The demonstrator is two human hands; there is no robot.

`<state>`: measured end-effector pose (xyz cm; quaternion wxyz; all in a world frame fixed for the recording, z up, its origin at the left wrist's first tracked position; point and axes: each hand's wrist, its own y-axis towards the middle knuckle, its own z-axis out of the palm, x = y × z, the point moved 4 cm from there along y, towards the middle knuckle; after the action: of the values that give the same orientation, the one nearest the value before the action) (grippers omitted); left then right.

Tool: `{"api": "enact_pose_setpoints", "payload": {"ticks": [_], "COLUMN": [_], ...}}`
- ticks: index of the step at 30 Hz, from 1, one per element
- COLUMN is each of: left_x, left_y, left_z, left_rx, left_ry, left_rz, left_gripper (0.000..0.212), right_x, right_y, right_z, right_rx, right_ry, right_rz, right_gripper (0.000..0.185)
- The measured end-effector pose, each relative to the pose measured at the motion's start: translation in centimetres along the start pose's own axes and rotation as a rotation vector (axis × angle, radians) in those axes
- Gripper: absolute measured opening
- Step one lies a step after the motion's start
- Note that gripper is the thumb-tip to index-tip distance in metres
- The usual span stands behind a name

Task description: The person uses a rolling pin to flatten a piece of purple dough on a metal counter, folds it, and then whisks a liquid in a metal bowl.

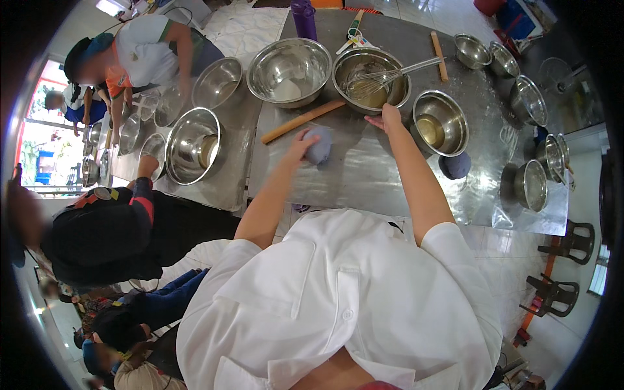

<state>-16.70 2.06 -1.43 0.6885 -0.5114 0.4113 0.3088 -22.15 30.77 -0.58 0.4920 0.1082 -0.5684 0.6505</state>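
My left hand [298,147] grips a greyish-purple ball [320,145] that looks like dough, low over the steel table [360,178]. At the near side of a steel mixing bowl [347,99], my right hand [386,119] has its thumb by the rim and its fingers stretched beneath. A wire whisk [390,75] leans across that bowl, above pale yellowish contents [374,97]. Between my left hand and the bowls lies a wooden rolling pin [302,122]. Right of my right arm stands another steel bowl [440,122], with a second purple ball [458,165] on its near side.
A large bowl [289,68] holds white powder. Behind are a purple bottle [304,19], measuring spoons [358,39] and a wooden stick [438,56]. Several bowls line the right edge, including one [531,185]. People work at the left, one in black [102,234], beside a wide bowl [192,146].
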Motion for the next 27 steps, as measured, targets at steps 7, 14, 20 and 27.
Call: {"api": "enact_pose_setpoints", "payload": {"ticks": [7, 14, 20, 27], "left_x": [-0.7, -2.4, -2.6, -1.7], "left_y": [-5.2, -4.3, -5.9, -2.4], "left_z": [-2.4, -5.6, 1.0, -5.0], "left_rx": [0.302, -0.276, -0.380, -0.570], "left_ry": [-0.890, 0.012, 1.419, 0.627], "left_rz": [-0.056, 0.143, 0.611, 0.568], "left_gripper": [0.057, 0.054, 0.056, 0.040], "right_x": [-0.5, -2.5, -4.7, -5.9], "right_y": [-3.3, -6.7, -10.3, -15.1], "right_z": [-0.8, -2.0, -3.2, -4.5], "right_rx": [-0.039, -0.025, 0.021, -0.015], "right_ry": [0.093, -0.032, -0.037, -0.184], "right_rz": [-0.072, -0.044, -0.042, -0.006], "right_gripper": [0.045, 0.037, 0.036, 0.037]}}
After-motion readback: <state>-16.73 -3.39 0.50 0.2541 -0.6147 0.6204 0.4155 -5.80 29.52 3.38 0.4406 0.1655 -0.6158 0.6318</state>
